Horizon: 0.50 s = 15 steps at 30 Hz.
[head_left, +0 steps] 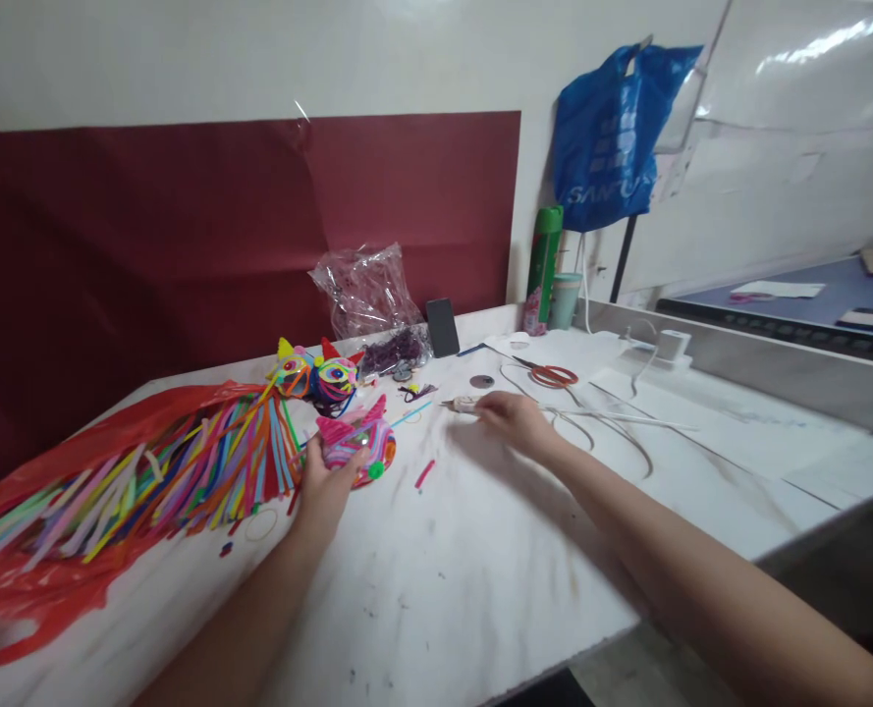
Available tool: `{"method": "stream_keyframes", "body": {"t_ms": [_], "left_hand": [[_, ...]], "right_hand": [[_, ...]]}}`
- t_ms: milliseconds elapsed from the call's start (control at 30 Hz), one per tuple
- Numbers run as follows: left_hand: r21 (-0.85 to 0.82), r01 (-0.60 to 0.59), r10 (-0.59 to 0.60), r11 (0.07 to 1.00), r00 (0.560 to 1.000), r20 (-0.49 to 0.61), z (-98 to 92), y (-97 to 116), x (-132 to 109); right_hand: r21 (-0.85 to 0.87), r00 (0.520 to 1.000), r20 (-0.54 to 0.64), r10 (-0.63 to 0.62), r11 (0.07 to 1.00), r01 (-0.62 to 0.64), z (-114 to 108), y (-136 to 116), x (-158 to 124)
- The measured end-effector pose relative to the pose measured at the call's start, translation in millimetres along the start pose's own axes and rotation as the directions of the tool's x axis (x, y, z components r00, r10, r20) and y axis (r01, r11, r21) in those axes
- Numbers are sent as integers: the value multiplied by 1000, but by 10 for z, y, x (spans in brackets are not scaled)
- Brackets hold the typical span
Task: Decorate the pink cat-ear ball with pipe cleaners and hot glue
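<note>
So the left hand [328, 491] has its grip closed on the pink cat [354, 435], mid-bench [436, 599], right of the colourful strips [207, 471]. Right hand [516, 424] is on the glue gun [462, 404], can't tell if that grip's closed. Scissors [554, 376] lie just beyond, phone [443, 328] farther back.

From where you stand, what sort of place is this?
Probably a small craft workshop: bundled colourful strips lie on red plastic, orange-handled scissors rest on the white table, and the left hand holds a pink eared figure.
</note>
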<state>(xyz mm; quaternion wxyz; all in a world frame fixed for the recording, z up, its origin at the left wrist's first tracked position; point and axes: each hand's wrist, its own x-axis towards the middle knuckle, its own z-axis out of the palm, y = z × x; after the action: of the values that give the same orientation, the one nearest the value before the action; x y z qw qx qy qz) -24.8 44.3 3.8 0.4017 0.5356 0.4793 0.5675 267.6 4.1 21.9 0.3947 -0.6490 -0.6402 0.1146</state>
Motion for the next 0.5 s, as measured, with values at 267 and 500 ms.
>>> {"method": "stream_keyframes", "body": {"t_ms": [267, 500], "left_hand": [[11, -12, 12, 1000, 1000, 17, 26, 92, -71], [53, -11, 10, 999, 1000, 21, 54, 104, -111]], "right_hand": [[96, 827, 348, -442, 894, 437, 645, -344, -31], [199, 886, 232, -401, 911, 360, 438, -295, -113]]}}
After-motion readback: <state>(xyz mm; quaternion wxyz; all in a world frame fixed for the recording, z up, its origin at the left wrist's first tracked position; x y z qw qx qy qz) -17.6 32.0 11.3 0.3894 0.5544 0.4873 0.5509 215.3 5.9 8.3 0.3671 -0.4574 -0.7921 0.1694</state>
